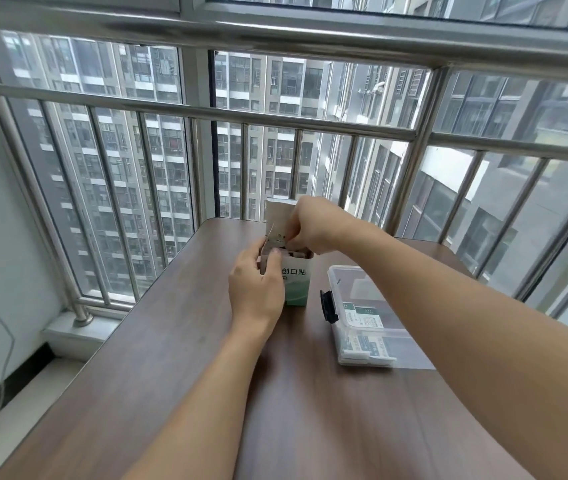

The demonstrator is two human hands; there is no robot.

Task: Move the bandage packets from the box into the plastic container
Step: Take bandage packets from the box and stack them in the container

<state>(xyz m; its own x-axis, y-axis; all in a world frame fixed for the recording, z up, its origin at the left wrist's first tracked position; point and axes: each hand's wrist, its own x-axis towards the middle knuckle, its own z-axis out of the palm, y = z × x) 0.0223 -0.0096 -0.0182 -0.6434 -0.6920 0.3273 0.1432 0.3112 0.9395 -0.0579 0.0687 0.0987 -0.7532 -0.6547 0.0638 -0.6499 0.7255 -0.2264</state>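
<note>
Desk (pixel 178 393) first: our left hand (pixel 256 289) grips the box (pixel 296 282), right hand (pixel 310 226) pinches inside its top; some packets (pixel 362 317) already in the container (pixel 341 275), more remaining.

The worktop (pixel 178 393) shows dark brown wood grain. On it, the box (pixel 297 282) is white with black characters, fading to green at its base. Right of the box, the plastic container (pixel 348 282) is clear with a black latch (pixel 328 305), holding white-and-green bandage packets (pixel 365 336).
</note>
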